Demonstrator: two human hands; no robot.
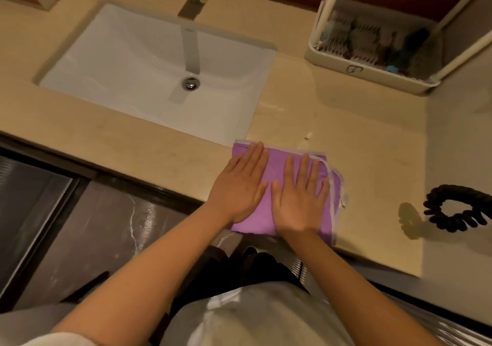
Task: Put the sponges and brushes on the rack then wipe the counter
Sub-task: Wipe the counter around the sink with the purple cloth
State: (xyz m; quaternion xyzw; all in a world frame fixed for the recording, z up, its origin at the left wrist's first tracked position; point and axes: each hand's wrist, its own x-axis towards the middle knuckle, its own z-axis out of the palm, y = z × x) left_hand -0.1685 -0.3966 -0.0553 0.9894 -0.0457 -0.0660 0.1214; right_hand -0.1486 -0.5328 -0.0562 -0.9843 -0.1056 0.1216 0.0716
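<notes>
- The folded purple cloth (275, 167) lies flat on the tabletop (372, 159), at its front edge just right of the sink (149, 66).
- The left hand (237, 186) and right hand (300, 196) press on it side by side, fingers (255, 156) straight, gripping nothing.
- The cloth looks soft, light and limp. It would likely bunch if pinched, so flat palms suit sliding it.
- The rack (367, 66) holds blurred items.

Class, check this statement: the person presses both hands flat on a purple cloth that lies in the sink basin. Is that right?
Not quite. The head view shows the purple cloth lying on the counter, just right of the sink near the front edge, not in the basin. The left hand and right hand do press flat on it.
</notes>
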